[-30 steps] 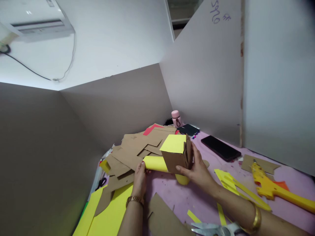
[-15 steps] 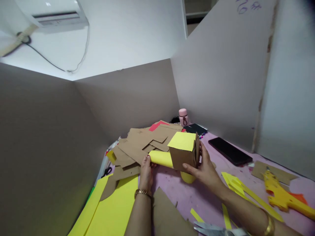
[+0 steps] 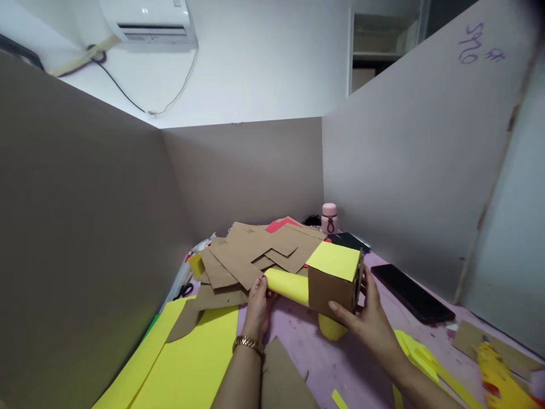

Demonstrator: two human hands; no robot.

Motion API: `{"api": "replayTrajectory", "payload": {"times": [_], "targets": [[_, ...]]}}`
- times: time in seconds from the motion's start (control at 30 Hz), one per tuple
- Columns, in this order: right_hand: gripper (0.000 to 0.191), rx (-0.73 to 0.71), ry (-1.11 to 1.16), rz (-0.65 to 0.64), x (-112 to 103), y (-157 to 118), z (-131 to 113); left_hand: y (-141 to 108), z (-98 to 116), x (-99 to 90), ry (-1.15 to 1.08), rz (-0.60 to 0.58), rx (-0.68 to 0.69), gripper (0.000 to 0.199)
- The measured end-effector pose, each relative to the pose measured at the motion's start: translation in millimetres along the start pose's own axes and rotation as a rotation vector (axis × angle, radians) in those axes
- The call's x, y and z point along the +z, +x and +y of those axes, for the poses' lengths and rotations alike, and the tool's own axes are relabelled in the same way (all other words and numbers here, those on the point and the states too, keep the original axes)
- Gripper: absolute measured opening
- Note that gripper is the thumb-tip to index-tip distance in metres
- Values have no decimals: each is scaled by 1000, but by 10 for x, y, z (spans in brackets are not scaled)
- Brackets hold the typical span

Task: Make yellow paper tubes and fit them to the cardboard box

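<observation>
Yellow-topped brown cardboard box [image 3: 330, 291], handheld
Right hand [image 3: 367, 321] clasps it; left hand [image 3: 257, 308] pinches the yellow paper tube [image 3: 289, 285] beside it.

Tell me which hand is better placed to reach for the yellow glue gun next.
The right hand, most likely: holding the cardboard box, it is nearer the yellow glue gun. The left hand holds the yellow paper tube, farther away. The right would first have to let go of the box.

Purple handwriting [image 3: 472, 44], on grey partition [image 3: 404, 170], illegible

Phone [image 3: 412, 292] on purple tabletop [image 3: 298, 332]
</observation>
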State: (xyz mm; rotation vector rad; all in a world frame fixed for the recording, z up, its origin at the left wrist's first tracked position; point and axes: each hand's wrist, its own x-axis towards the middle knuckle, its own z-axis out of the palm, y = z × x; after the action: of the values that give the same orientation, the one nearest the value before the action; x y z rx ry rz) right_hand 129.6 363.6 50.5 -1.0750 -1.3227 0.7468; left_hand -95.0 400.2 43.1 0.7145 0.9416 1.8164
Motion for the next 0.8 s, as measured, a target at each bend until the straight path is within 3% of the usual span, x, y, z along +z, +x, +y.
{"api": "replayTrajectory", "payload": {"times": [0.57,0.8], "targets": [[102,-41,-34,-1,30,27,-103,102,83,27,4,-17,-5,37],[104,-74,-39,-2,18,51,-127,119,78,63,-1,43,-25,2]]}}
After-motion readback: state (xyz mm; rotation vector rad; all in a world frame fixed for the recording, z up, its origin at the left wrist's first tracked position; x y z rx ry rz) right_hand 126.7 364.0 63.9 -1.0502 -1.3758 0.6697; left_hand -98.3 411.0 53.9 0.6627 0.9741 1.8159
